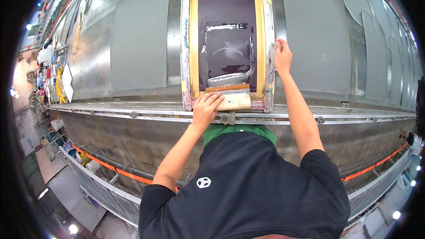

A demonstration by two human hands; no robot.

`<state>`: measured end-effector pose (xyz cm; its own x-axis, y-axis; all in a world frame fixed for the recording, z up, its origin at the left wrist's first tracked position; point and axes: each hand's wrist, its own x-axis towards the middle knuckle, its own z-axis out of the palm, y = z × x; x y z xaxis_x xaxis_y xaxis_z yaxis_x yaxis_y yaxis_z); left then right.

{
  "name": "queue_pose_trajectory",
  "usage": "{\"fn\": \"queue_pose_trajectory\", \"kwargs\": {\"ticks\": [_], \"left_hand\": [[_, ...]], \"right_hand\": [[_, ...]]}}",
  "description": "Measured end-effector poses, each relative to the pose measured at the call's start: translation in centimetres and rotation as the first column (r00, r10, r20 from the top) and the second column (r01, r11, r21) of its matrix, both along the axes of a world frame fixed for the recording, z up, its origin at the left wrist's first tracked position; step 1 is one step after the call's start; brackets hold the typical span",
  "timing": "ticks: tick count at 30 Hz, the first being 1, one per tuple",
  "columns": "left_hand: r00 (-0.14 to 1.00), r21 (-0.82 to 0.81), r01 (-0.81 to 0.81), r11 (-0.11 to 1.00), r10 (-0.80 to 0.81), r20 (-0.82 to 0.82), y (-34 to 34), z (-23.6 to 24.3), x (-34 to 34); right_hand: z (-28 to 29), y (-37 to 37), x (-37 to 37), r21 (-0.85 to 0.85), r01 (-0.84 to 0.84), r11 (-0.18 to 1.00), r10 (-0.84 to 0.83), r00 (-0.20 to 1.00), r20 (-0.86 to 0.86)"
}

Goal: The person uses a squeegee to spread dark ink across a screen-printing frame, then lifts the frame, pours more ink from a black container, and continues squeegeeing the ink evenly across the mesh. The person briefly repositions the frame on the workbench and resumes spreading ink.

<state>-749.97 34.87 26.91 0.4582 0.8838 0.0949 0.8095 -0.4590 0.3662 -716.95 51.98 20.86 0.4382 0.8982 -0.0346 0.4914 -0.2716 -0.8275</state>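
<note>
Near the front edge of a long metal table (95, 62), one rectangular screen frame (186, 53) lies flat, right before the person. Its rim is pale and smeared with old colour, and its mesh (226, 11) is dark purple and glossy; shiny whitish streaks trace a rough rectangle there, around one pale, arched motif (228, 49) (fine as feathering). Two yellow strips (194, 40) line the long inner sides.

One squeegee (234, 102) rests across the near end of the frame, its wooden handle light and stained, its blade orange-brown. The left hand (207, 107) grips the handle's left end, fingers bent over the top. The right hand (283, 57) is partly curled, fingertips at the outer right edge of the frame; whether they pinch it, I cannot tell.

Two large grey sheets flank the frame, a left sheet (139, 40) and a right sheet (316, 31), the latter bearing one faint small mark. Farther right, more grey sheets overlap, too merged to count. One metal rail (172, 117) runs along the table's near side.
</note>
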Motion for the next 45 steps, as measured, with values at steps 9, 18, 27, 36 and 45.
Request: {"fn": "queue_pose_trajectory", "kwargs": {"ticks": [9,18,27,36,45], "left_hand": [[0.991,0.019,-0.080,0.997,0.077,0.114,15.7,-0.7,0.6],[0.995,-0.063,-0.076,0.995,0.079,0.055,23.1,-1.6,1.9],[0.986,0.011,-0.072,0.997,0.069,0.149,16.8,-0.5,1.4],[0.997,-0.120,-0.074,0.990,0.074,-0.004,24.3,-0.1,3.1],[0.989,-0.056,-0.010,0.998,0.018,0.144,9.3,-1.2,1.4]], "right_hand": [[9.5,2.3,-1.0,-0.064,-0.683,0.728,0.670,0.689,0.275],[2.0,3.5,-5.6,0.056,-0.720,0.692,0.604,0.619,0.502],[5.3,-2.3,-5.8,0.027,-0.706,0.708,0.647,0.663,0.376],[2.4,3.2,-5.4,0.105,-0.650,0.752,0.580,0.730,0.363],[6.2,-9.4,-4.3,-0.038,-0.724,0.688,0.725,0.688,0.024]]}}
